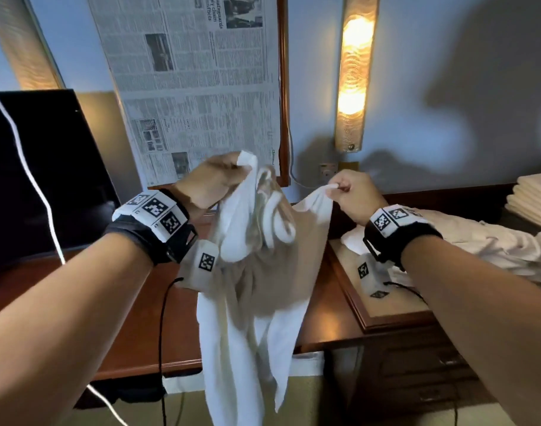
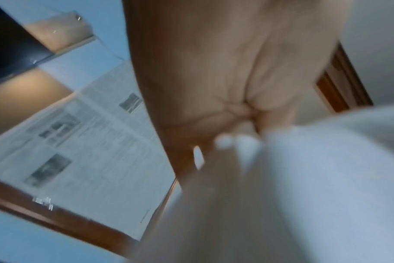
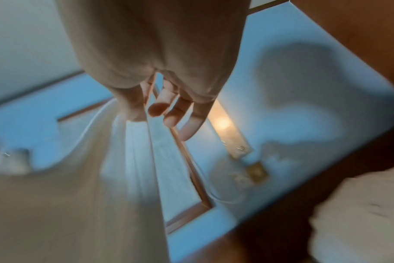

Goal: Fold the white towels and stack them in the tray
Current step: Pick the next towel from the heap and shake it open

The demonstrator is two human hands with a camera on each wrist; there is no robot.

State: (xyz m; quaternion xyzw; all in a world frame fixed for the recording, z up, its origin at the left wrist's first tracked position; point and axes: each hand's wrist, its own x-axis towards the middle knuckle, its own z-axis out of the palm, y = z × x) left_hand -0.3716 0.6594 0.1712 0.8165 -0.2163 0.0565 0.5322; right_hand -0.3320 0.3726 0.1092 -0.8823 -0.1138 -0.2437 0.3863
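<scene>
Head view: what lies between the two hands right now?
In the head view, only the white towel spans the gap: the left hand pinches one corner, the right hand another, and its top edge sags bunched between them, the rest hanging down.

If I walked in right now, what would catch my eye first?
A white towel hangs in mid-air at the centre, its top corners pinched by the left hand and the right hand. A glowing wall lamp shines behind, and folded towels are stacked far right.

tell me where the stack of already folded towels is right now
In the head view the folded towel stack sits at the far right edge, on the wooden furniture behind the loose white linen, beyond the right hand.
</scene>
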